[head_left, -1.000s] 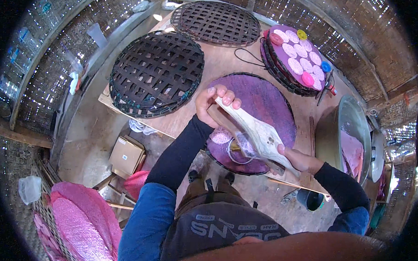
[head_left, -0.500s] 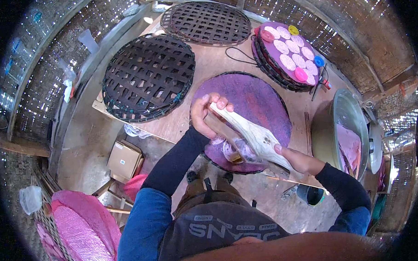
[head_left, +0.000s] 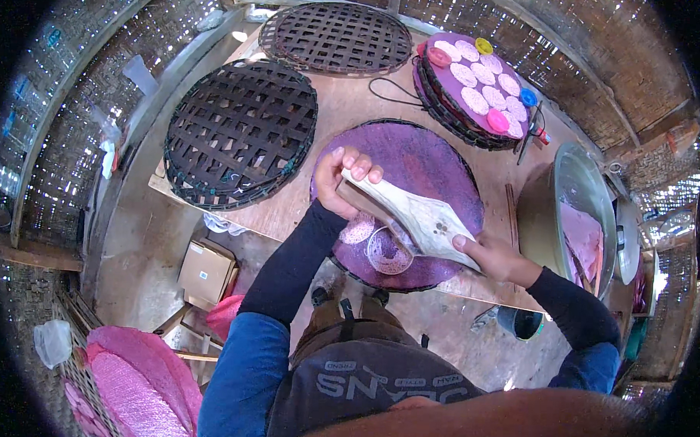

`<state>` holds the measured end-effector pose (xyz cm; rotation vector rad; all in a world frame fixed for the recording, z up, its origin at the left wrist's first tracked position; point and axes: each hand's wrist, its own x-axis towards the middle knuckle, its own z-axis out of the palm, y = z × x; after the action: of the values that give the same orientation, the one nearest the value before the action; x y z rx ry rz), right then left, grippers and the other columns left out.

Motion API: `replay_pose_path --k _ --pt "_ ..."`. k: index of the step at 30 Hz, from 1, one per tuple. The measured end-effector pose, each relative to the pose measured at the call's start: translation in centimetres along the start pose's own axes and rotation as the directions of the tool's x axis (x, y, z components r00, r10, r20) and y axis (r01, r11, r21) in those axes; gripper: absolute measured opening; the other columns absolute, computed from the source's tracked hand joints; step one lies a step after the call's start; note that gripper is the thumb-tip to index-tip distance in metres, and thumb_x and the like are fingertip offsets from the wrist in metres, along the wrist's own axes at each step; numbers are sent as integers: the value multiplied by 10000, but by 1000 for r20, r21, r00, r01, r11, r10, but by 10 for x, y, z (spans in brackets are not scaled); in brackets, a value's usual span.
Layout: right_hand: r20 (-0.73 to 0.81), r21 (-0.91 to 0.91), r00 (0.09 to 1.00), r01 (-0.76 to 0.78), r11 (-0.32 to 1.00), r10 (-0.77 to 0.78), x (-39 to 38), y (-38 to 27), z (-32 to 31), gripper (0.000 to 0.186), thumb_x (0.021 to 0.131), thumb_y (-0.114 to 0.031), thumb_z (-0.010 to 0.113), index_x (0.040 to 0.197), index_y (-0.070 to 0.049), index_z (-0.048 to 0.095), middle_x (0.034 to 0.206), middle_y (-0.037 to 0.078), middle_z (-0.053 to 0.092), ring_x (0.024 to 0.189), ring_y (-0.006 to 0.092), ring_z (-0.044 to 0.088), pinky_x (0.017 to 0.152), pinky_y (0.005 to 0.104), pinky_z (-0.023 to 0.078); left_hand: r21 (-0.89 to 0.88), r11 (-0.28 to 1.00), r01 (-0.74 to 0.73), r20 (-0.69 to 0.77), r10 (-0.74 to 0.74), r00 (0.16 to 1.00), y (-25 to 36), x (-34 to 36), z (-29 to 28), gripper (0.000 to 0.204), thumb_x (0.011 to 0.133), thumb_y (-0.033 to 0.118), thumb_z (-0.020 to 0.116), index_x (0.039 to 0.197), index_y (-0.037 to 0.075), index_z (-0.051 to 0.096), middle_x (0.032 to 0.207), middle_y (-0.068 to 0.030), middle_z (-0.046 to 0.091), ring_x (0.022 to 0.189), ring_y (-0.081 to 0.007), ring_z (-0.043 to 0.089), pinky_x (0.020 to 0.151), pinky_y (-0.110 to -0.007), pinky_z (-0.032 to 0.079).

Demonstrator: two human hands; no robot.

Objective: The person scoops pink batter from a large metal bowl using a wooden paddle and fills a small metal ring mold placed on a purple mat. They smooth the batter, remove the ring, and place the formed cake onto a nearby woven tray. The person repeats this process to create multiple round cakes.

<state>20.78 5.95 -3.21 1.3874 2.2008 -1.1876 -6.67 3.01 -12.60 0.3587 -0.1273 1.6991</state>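
A pale wooden hand press [head_left: 419, 213], two-armed by its look, is held at a slant in front of me. My left hand [head_left: 345, 176] wraps round its upper left end, fingers over the top arm. The lower right end is in my right hand [head_left: 499, 257], thumb on top. Beneath lies a round tray with a purple sheet [head_left: 444, 164]. On its near part are a round of pale pink strands [head_left: 357, 229] and a thin ring [head_left: 390, 251] with more strands inside, partly hidden by the press.
Two dark woven trays [head_left: 241, 130] lie at the left and back. Back right, stacked purple trays [head_left: 489, 85] bear several pink lacy rounds and coloured rings. A large tub [head_left: 539, 213] with pink dough [head_left: 580, 238] stands at the right. A cardboard box [head_left: 207, 271] is below the table's left edge.
The blurred press now shows sharply, its arms apart at the middle. Strands in the ring are now plainer to see. Both hands keep their hold, and the whole view has shifted slightly.
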Motion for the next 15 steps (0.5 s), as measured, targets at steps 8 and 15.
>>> replay_pose_path --k 8,15 --pt "131 141 991 -21 990 2 11 -22 18 802 807 -690 367 575 42 599 495 107 522 493 185 543 494 358 427 57 998 -38 -100 43 994 28 -11 8 234 870 257 450 688 112 463 601 -3 428 640 -142 452 678 -344 410" --pt "61 49 997 -43 998 40 -3 -21 13 823 800 -698 363 564 60 580 487 125 517 497 197 545 485 371 418 29 996 -83 -199 87 976 10 -24 12 220 872 251 457 700 114 457 622 -5 424 656 -148 447 696 -334 408"
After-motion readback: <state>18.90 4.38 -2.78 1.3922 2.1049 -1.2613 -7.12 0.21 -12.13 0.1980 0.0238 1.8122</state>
